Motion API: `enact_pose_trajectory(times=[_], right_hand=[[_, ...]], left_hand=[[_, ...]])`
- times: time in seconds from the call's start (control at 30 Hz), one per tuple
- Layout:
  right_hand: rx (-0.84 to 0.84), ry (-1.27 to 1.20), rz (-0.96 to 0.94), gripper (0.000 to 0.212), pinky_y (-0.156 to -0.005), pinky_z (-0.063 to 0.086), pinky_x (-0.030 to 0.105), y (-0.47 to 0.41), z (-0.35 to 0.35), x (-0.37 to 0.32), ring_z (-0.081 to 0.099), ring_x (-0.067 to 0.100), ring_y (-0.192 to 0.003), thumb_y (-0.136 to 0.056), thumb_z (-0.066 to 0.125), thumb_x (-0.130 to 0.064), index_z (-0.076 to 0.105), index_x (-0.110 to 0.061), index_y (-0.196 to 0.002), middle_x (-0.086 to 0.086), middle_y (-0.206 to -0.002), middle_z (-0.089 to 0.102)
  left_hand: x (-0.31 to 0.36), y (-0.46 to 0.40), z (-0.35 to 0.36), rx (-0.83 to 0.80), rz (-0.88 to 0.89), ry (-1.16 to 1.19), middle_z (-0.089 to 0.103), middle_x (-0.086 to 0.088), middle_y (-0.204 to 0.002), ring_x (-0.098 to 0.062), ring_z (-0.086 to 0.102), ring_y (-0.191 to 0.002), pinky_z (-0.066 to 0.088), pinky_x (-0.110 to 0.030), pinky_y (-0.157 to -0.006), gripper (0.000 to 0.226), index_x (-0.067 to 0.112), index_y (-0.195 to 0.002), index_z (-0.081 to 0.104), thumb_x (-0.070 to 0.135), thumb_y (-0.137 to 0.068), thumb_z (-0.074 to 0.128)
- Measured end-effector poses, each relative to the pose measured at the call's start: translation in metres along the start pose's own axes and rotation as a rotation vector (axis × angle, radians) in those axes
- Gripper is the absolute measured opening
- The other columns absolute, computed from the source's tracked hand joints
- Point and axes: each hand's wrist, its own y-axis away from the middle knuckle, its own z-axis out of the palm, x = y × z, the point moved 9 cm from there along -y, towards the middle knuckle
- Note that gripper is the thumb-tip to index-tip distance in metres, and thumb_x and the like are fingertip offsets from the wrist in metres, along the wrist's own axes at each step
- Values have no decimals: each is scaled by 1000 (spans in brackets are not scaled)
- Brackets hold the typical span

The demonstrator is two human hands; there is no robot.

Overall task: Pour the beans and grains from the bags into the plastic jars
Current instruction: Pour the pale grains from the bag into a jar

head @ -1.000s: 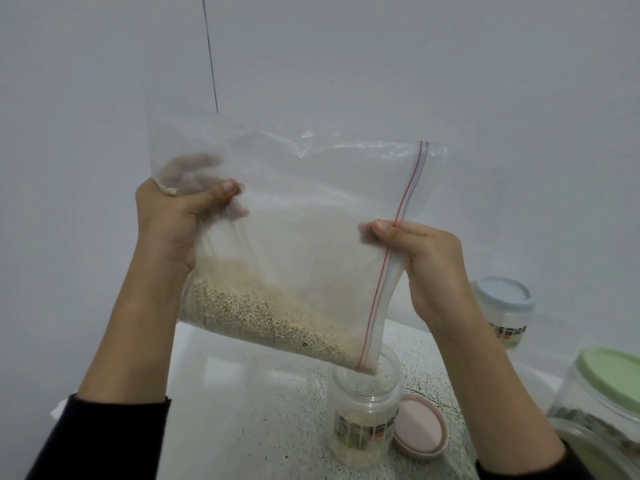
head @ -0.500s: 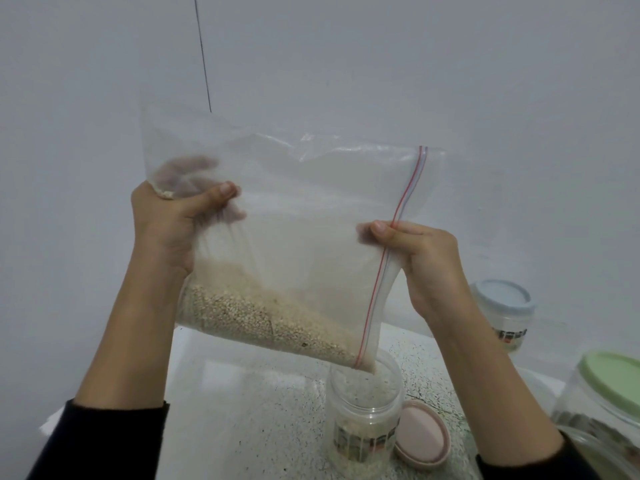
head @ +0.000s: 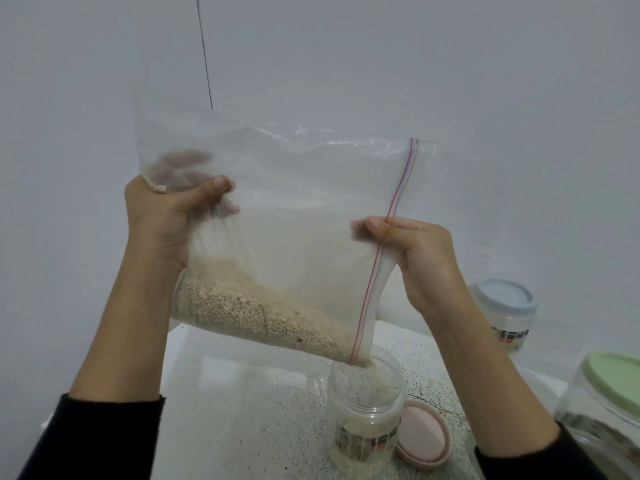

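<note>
Two hands (head: 162,220) tilt crinkly clear bag (head: 294,202).

A plain pale grey wall (head: 450,64) fills the upper part of the view. A thin dark cord (head: 204,53) runs down the wall from the top edge, slightly slanted, and passes out of sight behind other items.

The counter (head: 249,403) occupies the lower centre. Its surface is white with fine dark speckles and shows a faint glossy reflection. Its left edge is visible as a light border against a darker area below. The far edge meets the wall.

Black sleeves (head: 104,441) cover the person's forearms at the lower left and lower right corners of the view.
</note>
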Motion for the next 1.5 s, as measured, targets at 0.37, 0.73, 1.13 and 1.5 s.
enact_pose_trajectory(times=[0.37, 0.73, 1.13, 1.5], right_hand=[[4, -24, 20, 23, -79, 54, 23, 4, 1, 5, 71, 20, -80, -60, 73, -18, 74, -3, -78, 11, -80, 74], [-23, -14, 16, 25, -81, 54, 23, 8, 2, 3, 71, 20, -82, -60, 73, -19, 74, -3, -79, 11, -82, 74], [-59, -19, 33, 24, -77, 54, 22, 14, 2, 2, 72, 22, -82, -60, 72, -19, 74, -4, -78, 11, -84, 75], [-17, -33, 19, 25, -75, 54, 21, 15, -6, -2, 71, 20, -78, -60, 72, -16, 73, -1, -80, 11, -81, 74]], left_hand=[[2, 2, -3, 7, 15, -13, 68, -1, -57, -14, 67, -56, 57, -28, -55, 29, 11, -88, 64, 2, -62, 72], [3, 5, -5, 6, 12, -14, 68, -1, -57, -14, 67, -55, 57, -29, -54, 27, 11, -88, 64, -1, -65, 71], [8, 7, -5, -30, 8, -26, 69, -3, -60, -16, 66, -53, 57, -30, -55, 37, 12, -86, 67, 15, -51, 81], [9, 10, 3, -44, 25, -32, 69, -3, -59, -16, 66, -53, 58, -30, -55, 26, 11, -86, 66, 3, -62, 73]])
